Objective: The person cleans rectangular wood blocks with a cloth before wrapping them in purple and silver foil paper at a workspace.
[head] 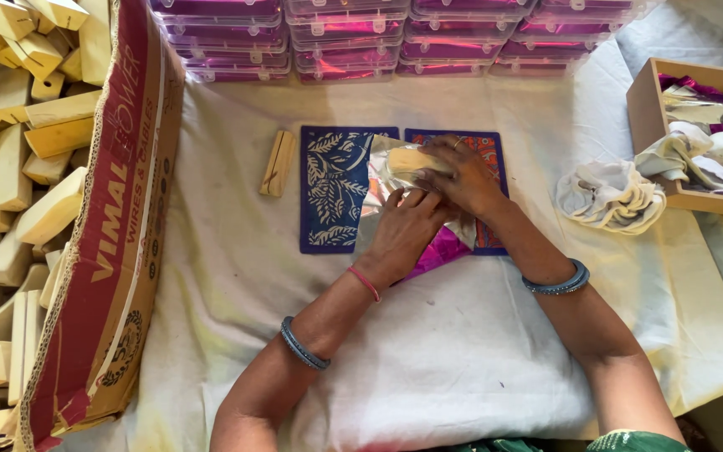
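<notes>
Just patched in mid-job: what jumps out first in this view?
At centre, both hands, left hand and right hand, press a pale block into shiny foil over two blue printed mats. A cardboard box of wooden blocks fills the left edge; stacked pink cases line the top.

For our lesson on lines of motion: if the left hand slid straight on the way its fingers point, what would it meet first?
The left hand points up and slightly right, so it would first meet the pale block in the foil, under the right hand.

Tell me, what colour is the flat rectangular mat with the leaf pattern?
The leaf-patterned rectangular mat is dark blue with pale leaves, clearest in the head view.
</notes>
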